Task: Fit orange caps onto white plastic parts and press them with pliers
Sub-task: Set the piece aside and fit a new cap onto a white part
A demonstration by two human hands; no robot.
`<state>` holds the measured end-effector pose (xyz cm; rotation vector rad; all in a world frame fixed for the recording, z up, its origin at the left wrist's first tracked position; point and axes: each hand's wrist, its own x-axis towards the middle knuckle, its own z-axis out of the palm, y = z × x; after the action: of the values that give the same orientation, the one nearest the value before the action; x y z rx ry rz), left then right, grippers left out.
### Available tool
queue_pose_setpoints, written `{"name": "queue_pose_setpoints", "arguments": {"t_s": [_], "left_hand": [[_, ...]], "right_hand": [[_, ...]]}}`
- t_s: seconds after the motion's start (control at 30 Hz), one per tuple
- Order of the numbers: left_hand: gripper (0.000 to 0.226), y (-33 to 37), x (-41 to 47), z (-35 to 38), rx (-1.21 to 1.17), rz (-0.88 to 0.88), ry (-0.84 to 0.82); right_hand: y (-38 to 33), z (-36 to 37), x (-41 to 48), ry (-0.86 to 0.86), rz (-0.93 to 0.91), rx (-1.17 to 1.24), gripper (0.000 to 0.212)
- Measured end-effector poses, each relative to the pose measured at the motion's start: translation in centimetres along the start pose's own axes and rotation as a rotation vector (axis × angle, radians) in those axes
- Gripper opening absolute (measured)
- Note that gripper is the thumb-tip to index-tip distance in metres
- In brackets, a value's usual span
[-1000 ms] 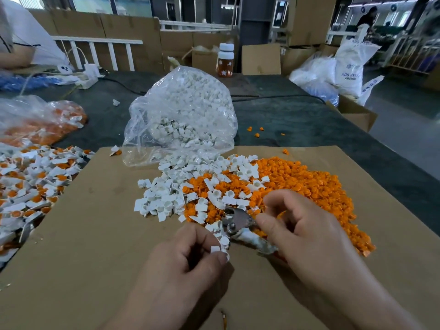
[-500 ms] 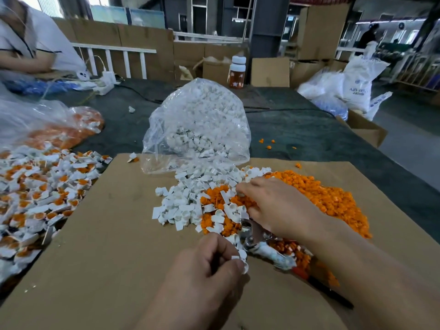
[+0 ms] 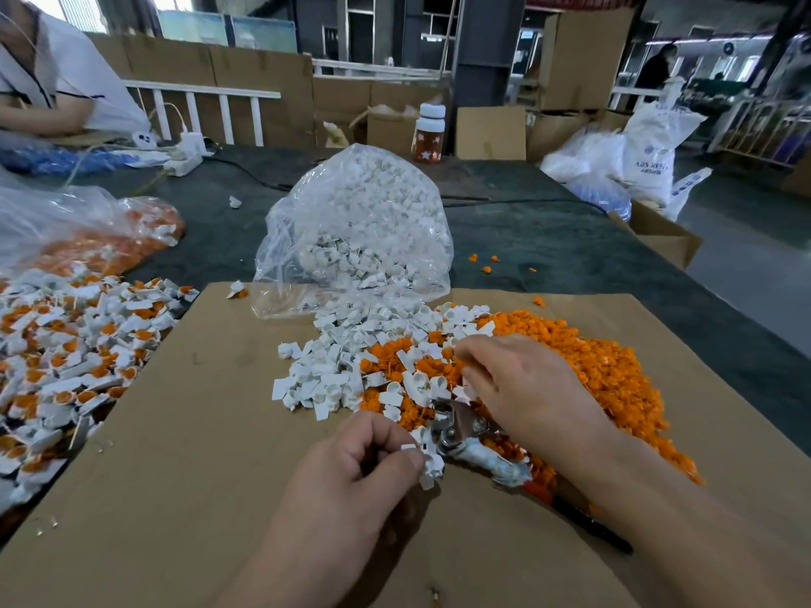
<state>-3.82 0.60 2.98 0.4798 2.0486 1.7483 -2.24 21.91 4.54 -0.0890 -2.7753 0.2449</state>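
My left hand (image 3: pixel 351 480) pinches a small white plastic part (image 3: pixel 421 465) near the cardboard's middle. My right hand (image 3: pixel 522 388) reaches palm down into the heap of orange caps (image 3: pixel 614 370), its fingertips curled among caps and loose white parts (image 3: pixel 333 370); whether it holds one is hidden. The pliers (image 3: pixel 474 441) lie on the cardboard between my hands, under my right wrist, with nobody holding them.
A clear bag of white parts (image 3: pixel 360 226) stands behind the heaps. Finished white-and-orange pieces (image 3: pixel 74 357) cover the left side, beside a bag of orange caps (image 3: pixel 87 239). The cardboard sheet (image 3: pixel 184 476) lies on a dark table. Another person (image 3: pixel 48 85) sits at far left.
My right hand has moved from beside the pliers forward into the orange cap heap. My left hand keeps pinching the white part in about the same place.
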Motion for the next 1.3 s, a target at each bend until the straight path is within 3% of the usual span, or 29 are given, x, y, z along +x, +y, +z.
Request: {"name": "queue_pose_setpoints", "arguments": {"t_s": [0.17,0.33,0.53,0.6,0.7,0.83,0.93,1.13,1.3], "left_hand": [[0.017,0.0,0.1,0.0,0.059,0.004,0.003],[0.016,0.0,0.0,0.0,0.063,-0.001,0.008],[0.021,0.0,-0.1,0.0,0.015,-0.025,-0.001],[0.02,0.2,-0.2,-0.1,-0.044,-0.037,0.001],[0.019,0.5,-0.2,-0.1,-0.184,-0.058,0.016],[0.018,0.4,-0.3,0.2,-0.354,-0.059,0.024],[0.018,0.1,-0.1,0.1,-0.407,-0.061,0.037],[0.019,-0.1,0.0,0.2,-0.469,-0.07,0.005],[0.012,-0.6,0.1,0.3,-0.398,-0.052,-0.009]], "right_hand": [[-0.1,-0.3,-0.4,0.121,0.147,0.224,0.005],[-0.1,-0.8,-1.1,0.184,0.263,0.422,0.012],[-0.4,-1.2,-1.6,0.068,0.329,0.39,0.015],[-0.7,-1.7,-2.0,0.094,0.335,0.437,0.006],[-1.6,-2.5,-3.3,0.102,0.343,0.693,0.015],[-3.6,-2.8,-4.8,-0.069,0.471,1.349,0.015],[-3.8,-2.7,-5.3,-0.139,0.542,1.598,0.024],[-3.9,-1.9,-6.0,-0.178,0.471,1.567,0.019],[-4.6,-1.7,-6.8,-0.045,0.273,1.104,0.015]]}}
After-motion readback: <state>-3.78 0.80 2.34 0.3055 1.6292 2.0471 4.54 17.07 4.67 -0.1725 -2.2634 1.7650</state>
